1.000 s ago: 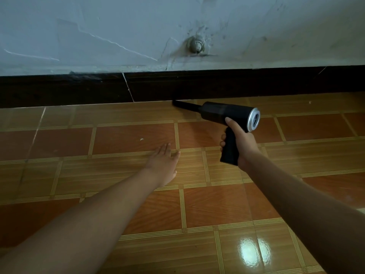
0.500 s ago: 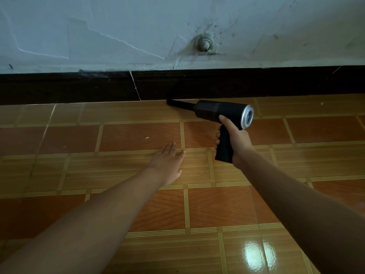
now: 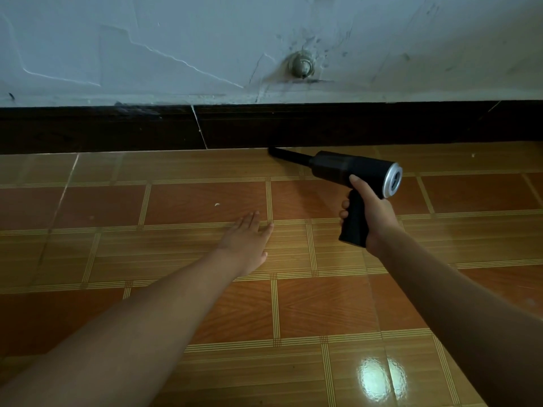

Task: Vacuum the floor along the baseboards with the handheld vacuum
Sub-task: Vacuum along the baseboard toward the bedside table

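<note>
Head view: the right hand (image 3: pixel 370 214) grips the handheld vacuum (image 3: pixel 351 168) by its handle, with the crevice nozzle (image 3: pixel 289 156) at the foot of the baseboard (image 3: pixel 338 124), ahead of both hands. The left hand (image 3: pixel 246 245) lies flat, fingers straight, on the floor (image 3: pixel 470 245). If the right wrist tilts, the tip may lift and skip dust. The white crumb (image 3: pixel 216 204) just beyond the left fingertips could be missed.

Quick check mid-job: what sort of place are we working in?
Likely an indoor room in an older house, seen at floor level: glossy wood-pattern floor tiles, a dark baseboard, and a cracked, scuffed painted wall above it.
</note>
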A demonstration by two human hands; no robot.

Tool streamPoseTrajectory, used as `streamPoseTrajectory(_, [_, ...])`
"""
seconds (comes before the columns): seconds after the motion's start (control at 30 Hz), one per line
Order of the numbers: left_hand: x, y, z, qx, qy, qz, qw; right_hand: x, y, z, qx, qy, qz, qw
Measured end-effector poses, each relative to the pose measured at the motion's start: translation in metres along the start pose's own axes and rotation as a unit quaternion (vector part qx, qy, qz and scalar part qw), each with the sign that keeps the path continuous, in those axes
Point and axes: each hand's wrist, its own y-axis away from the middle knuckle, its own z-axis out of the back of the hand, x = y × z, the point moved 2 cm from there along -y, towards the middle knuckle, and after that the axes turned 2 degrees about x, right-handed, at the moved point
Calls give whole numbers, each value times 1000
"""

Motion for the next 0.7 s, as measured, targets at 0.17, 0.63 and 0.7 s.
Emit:
streamPoseTrajectory(0.17, [1,2,0,-7,4,-2,1000,-3,-1,-8,11,10,-1,1000])
streamPoseTrajectory(0.63, [60,29,-19,-14,53,119,991,-12,-5,-53,49,41,-1,998])
streamPoseTrajectory(0.7, [66,30,-20,5,56,123,991,-14,-6,-60,55,45,-2,997])
